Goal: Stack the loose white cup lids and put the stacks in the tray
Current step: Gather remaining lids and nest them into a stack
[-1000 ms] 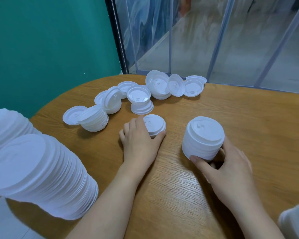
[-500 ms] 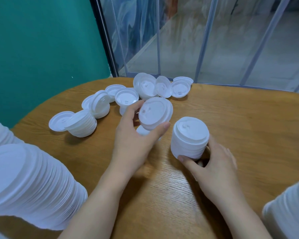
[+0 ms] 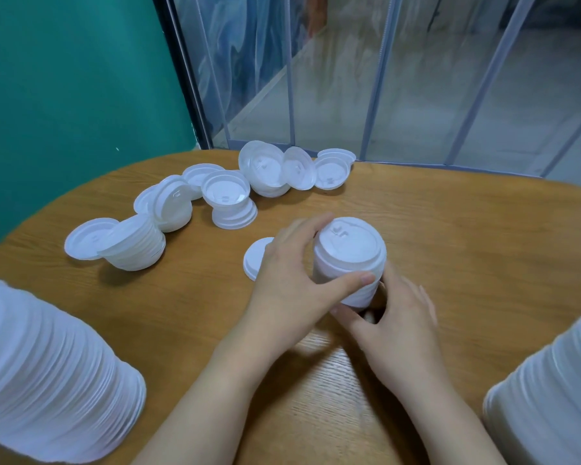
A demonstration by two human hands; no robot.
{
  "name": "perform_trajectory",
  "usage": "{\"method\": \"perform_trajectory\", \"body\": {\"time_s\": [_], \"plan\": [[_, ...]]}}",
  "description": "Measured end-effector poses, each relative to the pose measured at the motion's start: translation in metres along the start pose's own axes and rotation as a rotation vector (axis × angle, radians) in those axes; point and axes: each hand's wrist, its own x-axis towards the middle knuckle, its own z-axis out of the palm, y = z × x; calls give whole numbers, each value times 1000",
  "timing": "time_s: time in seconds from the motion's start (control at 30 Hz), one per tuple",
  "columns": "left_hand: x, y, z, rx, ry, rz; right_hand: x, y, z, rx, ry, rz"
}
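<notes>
While tall stacks (image 3: 47, 380) crowd the near corners, both hands work one short stack (image 3: 348, 260) at mid-table. It stands upright, probably so each added lid seats squarely. The right hand (image 3: 399, 317) curls round its base to steady it, though its fingertips are hidden; the left hand (image 3: 296, 280) wraps the top, thumb across the near side. One lid (image 3: 255, 256) lies flat just behind. Farther off, loose lids (image 3: 228, 203) lie scattered. No tray shows.

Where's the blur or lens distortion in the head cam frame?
Head view: wide-angle bend curves the table edge and door frame; the big lid stacks at the left and right edges are soft; the centre stack is sharp, lighting even, shadows soft.
</notes>
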Motion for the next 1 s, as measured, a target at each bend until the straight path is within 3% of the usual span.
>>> {"method": "perform_trajectory", "body": {"time_s": [0.5, 0.6, 0.73, 1.0], "plan": [[-2, -11, -7, -7, -100, -55, 0, -2, -2, -6, -25, 18], [0, -20, -27, -4, -27, -68, 0, 0, -2, -10, -7, 18], [6, -45, -44, 279, 147, -164, 0, 1, -2, -13, 18, 26], [8, -68, -38, 503, 13, -204, 0, -3, -3, 10, 6, 42]]}}
